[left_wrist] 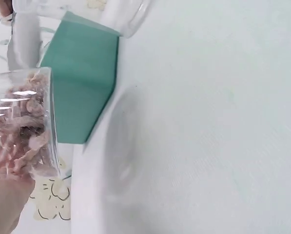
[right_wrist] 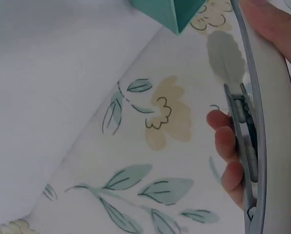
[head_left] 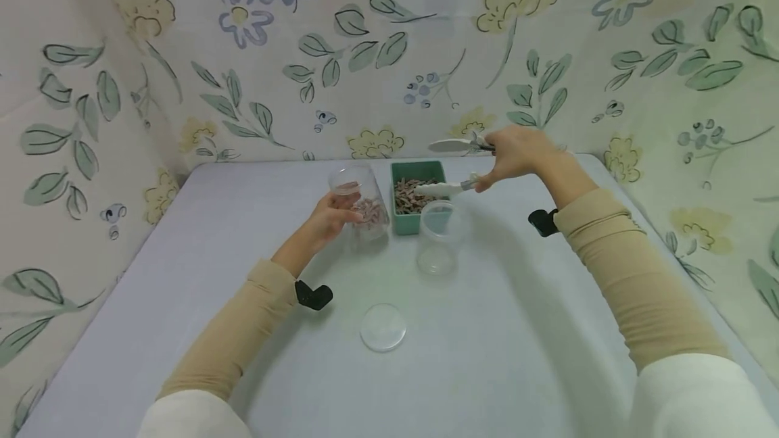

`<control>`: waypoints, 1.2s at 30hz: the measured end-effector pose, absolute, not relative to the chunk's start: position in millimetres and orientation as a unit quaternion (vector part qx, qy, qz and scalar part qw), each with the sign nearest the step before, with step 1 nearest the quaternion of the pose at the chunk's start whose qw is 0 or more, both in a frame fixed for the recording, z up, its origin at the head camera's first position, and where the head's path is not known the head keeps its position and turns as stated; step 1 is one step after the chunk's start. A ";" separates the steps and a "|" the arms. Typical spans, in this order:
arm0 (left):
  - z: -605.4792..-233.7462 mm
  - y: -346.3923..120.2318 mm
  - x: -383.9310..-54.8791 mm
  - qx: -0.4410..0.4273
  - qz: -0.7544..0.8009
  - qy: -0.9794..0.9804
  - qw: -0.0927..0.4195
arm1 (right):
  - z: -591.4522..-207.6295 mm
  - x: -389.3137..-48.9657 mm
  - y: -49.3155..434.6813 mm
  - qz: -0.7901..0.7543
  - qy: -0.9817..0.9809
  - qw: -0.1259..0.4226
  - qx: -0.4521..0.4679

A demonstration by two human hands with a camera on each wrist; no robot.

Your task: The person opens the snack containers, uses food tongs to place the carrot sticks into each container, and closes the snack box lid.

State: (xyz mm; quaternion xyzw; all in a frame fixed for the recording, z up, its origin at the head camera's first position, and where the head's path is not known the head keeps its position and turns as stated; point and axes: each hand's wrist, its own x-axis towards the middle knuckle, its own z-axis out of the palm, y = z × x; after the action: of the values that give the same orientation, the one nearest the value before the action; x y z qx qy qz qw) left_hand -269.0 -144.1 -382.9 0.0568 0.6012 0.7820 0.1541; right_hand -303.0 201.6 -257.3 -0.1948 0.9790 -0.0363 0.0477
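Note:
My left hand point(head_left: 333, 215) grips a clear plastic jar point(head_left: 379, 211), tilted above the table, with a heap of small brownish-pink pieces inside. Up close in the left wrist view, the pieces point(left_wrist: 23, 131) look curled and irregular. White-tipped tongs point(head_left: 441, 189) are held in my right hand point(head_left: 517, 151), their arms spread wide. The lower tip overlaps the green tub point(head_left: 406, 224), which holds more brown pieces point(head_left: 409, 196). In the right wrist view, fingers point(right_wrist: 225, 141) curl around one arm of the tongs and the thumb lies along the other.
A second clear jar point(head_left: 437, 249) stands just in front of the green tub. Nearer me, a round clear lid point(head_left: 383, 327) lies flat on the white table point(head_left: 487, 357). Patterned floral cloth point(head_left: 255, 86) hangs behind the table and along its sides.

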 end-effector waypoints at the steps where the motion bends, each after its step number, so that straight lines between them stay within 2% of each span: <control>1: -384.4 -144.1 -268.4 0.060 0.775 0.611 0.150 | -253.9 -303.9 199.5 -0.009 0.977 0.055 -0.204; 7: -387.1 -140.2 -267.6 0.060 0.708 0.693 0.119 | -247.5 -311.1 172.9 0.067 0.967 0.108 -0.219; 17: -388.9 -125.1 -261.8 0.059 0.679 0.721 0.122 | -294.3 -322.2 149.0 0.058 0.965 0.175 -0.189; 21: -388.8 -125.0 -261.1 0.052 0.671 0.731 0.117 | -304.0 -323.6 156.8 0.032 0.963 0.151 -0.221; 30: -385.1 -127.4 -267.1 0.029 0.662 0.745 0.082 | -313.8 -321.9 170.3 -0.006 0.956 0.059 -0.288; 36: -380.2 -126.5 -268.5 0.013 0.652 0.756 0.055 | -317.0 -319.7 175.7 -0.034 0.954 0.048 -0.294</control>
State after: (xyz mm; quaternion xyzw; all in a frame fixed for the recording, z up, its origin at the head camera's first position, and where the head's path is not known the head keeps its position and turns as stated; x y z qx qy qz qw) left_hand -268.5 -126.5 -380.2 0.0132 0.7560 0.6521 0.0551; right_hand -319.7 175.7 -317.0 -0.2943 0.9539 -0.0341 0.0478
